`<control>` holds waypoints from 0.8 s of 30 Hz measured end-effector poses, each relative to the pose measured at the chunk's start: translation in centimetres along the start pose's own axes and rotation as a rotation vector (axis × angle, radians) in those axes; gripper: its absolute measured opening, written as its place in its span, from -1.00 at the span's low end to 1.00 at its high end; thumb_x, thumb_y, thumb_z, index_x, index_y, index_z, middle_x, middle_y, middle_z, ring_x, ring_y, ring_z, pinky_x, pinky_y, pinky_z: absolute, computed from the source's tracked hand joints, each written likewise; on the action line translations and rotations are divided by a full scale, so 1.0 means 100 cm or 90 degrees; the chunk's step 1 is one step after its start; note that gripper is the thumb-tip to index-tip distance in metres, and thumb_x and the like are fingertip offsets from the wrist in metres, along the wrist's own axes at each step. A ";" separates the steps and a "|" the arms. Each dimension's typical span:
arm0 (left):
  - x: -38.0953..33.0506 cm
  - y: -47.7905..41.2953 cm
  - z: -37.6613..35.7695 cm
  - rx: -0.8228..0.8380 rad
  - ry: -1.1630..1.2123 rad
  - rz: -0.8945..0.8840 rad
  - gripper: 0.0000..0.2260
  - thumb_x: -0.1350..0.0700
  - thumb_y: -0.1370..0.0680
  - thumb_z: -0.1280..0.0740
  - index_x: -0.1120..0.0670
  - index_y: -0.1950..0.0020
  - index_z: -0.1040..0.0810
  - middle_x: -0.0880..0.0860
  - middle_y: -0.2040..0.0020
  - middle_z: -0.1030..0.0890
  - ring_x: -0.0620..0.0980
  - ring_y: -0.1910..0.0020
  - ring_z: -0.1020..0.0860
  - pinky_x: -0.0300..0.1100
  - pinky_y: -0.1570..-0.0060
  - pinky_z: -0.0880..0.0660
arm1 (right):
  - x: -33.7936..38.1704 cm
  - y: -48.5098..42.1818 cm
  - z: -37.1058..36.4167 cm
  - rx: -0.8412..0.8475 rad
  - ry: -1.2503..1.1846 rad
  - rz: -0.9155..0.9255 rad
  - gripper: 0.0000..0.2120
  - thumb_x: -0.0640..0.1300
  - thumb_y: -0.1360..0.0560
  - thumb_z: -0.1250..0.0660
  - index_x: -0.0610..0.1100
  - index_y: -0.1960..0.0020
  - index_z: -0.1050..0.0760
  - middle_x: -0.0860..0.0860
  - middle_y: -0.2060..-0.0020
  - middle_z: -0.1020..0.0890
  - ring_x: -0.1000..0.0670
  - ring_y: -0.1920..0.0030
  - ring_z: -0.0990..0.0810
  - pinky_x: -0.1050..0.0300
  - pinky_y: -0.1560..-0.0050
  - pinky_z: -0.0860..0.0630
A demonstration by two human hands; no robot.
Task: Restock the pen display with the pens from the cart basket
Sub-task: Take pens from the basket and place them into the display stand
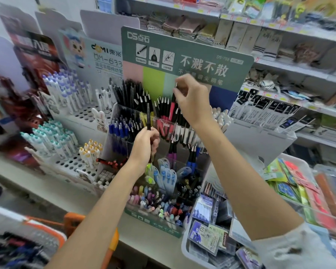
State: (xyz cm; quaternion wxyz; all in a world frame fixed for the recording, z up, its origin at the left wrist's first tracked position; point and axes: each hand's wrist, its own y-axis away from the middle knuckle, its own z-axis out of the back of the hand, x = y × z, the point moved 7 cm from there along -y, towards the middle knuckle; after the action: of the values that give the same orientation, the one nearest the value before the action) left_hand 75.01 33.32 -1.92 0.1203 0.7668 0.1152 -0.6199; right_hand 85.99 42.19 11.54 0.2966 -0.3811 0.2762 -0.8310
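Two pens are held. Your left grip curls round an upright black pen before the pen display. Your right grip pinches the top of a red-black pen standing in its upper row.

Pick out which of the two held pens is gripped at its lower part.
The black pen in the left hand: it stands up above the fingers, while the right hand pinches the other pen at its top end.
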 end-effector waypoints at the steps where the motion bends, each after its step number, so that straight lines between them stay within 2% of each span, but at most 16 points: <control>1: 0.001 0.001 -0.001 0.011 0.006 0.005 -0.76 0.26 -0.63 -0.02 0.09 0.20 -0.34 -0.03 0.42 -0.33 -0.06 0.41 -0.21 -0.15 0.36 -0.13 | -0.003 0.002 -0.008 0.040 0.048 0.004 -0.84 -0.22 -0.53 -0.40 -0.20 -0.11 -0.61 -0.08 0.09 -0.71 -0.06 0.07 -0.66 -0.03 0.00 -0.61; 4: 0.001 0.001 -0.003 0.048 0.024 0.009 -0.72 0.25 -0.63 0.05 0.10 0.22 -0.32 -0.02 0.40 -0.32 -0.06 0.39 -0.23 -0.16 0.32 -0.19 | 0.000 0.003 -0.024 0.143 0.232 0.051 -0.81 -0.11 -0.55 -0.33 -0.14 0.02 -0.71 -0.04 0.14 -0.73 -0.13 -0.04 -0.56 -0.02 0.07 -0.56; 6: 0.001 0.001 -0.008 0.092 0.091 0.025 -0.71 0.22 -0.65 0.06 0.10 0.19 -0.35 -0.01 0.37 -0.33 -0.05 0.36 -0.26 -0.15 0.28 -0.22 | 0.007 0.001 -0.022 0.145 0.263 0.085 -0.77 -0.12 -0.55 -0.30 -0.16 0.09 -0.72 -0.04 0.15 -0.72 -0.14 -0.05 -0.49 -0.01 0.03 -0.52; 9: -0.003 0.000 -0.009 0.117 0.109 0.001 -0.73 0.17 -0.71 -0.01 0.12 0.06 -0.45 -0.02 0.32 -0.41 -0.07 0.32 -0.35 -0.19 0.26 -0.31 | 0.021 0.000 0.007 0.006 0.122 0.094 -0.82 -0.21 -0.52 -0.33 -0.21 0.00 -0.70 -0.05 0.11 -0.72 -0.09 0.06 -0.56 0.03 -0.03 -0.50; 10: -0.005 -0.001 -0.008 0.112 0.086 -0.021 -0.76 0.16 -0.71 -0.05 0.11 0.03 -0.48 -0.03 0.30 -0.43 -0.08 0.30 -0.38 -0.20 0.25 -0.35 | 0.023 0.002 0.012 0.008 0.051 0.065 -0.81 -0.21 -0.53 -0.33 -0.20 -0.06 -0.68 -0.04 0.11 -0.72 -0.05 0.10 -0.58 0.08 -0.01 -0.52; 12: -0.007 -0.002 -0.008 0.096 0.049 -0.059 -0.79 0.15 -0.71 -0.10 0.09 -0.01 -0.51 -0.04 0.28 -0.45 -0.10 0.28 -0.41 -0.20 0.22 -0.39 | 0.029 0.008 0.005 0.092 -0.052 0.004 -0.76 -0.16 -0.55 -0.36 -0.18 -0.20 -0.61 0.00 0.12 -0.68 0.02 0.15 -0.60 0.16 0.03 -0.54; 14: -0.010 -0.003 -0.007 0.082 0.032 -0.089 -0.82 0.13 -0.70 -0.14 0.08 -0.03 -0.52 -0.04 0.30 -0.46 -0.11 0.30 -0.41 -0.18 0.22 -0.38 | 0.035 0.016 -0.008 0.157 -0.082 -0.010 -0.71 -0.15 -0.55 -0.39 -0.16 -0.26 -0.58 0.00 0.15 -0.66 0.03 0.15 -0.61 0.17 0.01 -0.57; 18: -0.018 -0.006 0.003 0.064 -0.012 -0.113 -0.83 0.09 -0.69 -0.16 0.06 -0.07 -0.54 -0.03 0.31 -0.46 -0.12 0.34 -0.41 -0.21 0.23 -0.39 | 0.043 0.017 -0.027 0.188 -0.126 -0.010 -0.77 -0.21 -0.54 -0.39 -0.13 -0.20 -0.60 -0.05 0.17 -0.67 -0.04 0.21 -0.64 0.16 0.08 -0.59; 20: -0.024 -0.006 0.012 0.046 -0.019 -0.117 -0.82 0.09 -0.69 -0.16 0.06 -0.08 -0.56 -0.04 0.30 -0.48 -0.12 0.30 -0.45 -0.15 0.14 -0.43 | 0.048 0.012 -0.037 0.215 -0.151 -0.017 -0.72 -0.19 -0.53 -0.41 -0.12 -0.24 -0.56 -0.02 0.06 -0.68 0.01 0.17 -0.66 0.27 0.09 -0.59; 21: -0.026 -0.007 0.019 0.031 -0.012 -0.116 -0.82 0.09 -0.69 -0.17 0.05 -0.10 -0.56 -0.04 0.27 -0.50 -0.11 0.25 -0.47 -0.11 0.09 -0.45 | 0.051 0.007 -0.041 0.216 -0.155 -0.007 -0.71 -0.19 -0.52 -0.42 -0.13 -0.24 -0.56 0.00 0.01 -0.68 0.06 0.10 -0.66 0.28 0.03 -0.59; 22: -0.028 -0.008 0.026 0.004 -0.010 -0.114 -0.83 0.09 -0.69 -0.17 0.03 -0.12 -0.56 -0.04 0.21 -0.52 -0.11 0.19 -0.49 -0.10 0.04 -0.47 | 0.055 0.002 -0.043 0.195 -0.161 0.007 -0.72 -0.20 -0.52 -0.43 -0.16 -0.22 -0.58 0.02 0.00 -0.68 0.11 0.05 -0.65 0.24 -0.05 -0.59; 24: -0.030 -0.014 0.049 -0.106 -0.046 -0.114 -0.84 0.09 -0.69 -0.17 -0.03 -0.18 -0.52 -0.05 0.09 -0.54 -0.12 0.08 -0.52 -0.14 -0.01 -0.50 | 0.061 -0.014 -0.039 0.087 -0.202 0.017 -0.77 -0.24 -0.51 -0.44 -0.22 -0.16 -0.61 0.04 0.05 -0.67 0.17 0.06 -0.64 0.22 -0.10 -0.59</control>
State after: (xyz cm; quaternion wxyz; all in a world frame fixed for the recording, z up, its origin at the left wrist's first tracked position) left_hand 69.41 32.94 -0.02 0.1321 0.7180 0.2297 -0.6437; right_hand 79.23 39.72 13.22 0.3726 -0.4828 0.1734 -0.7733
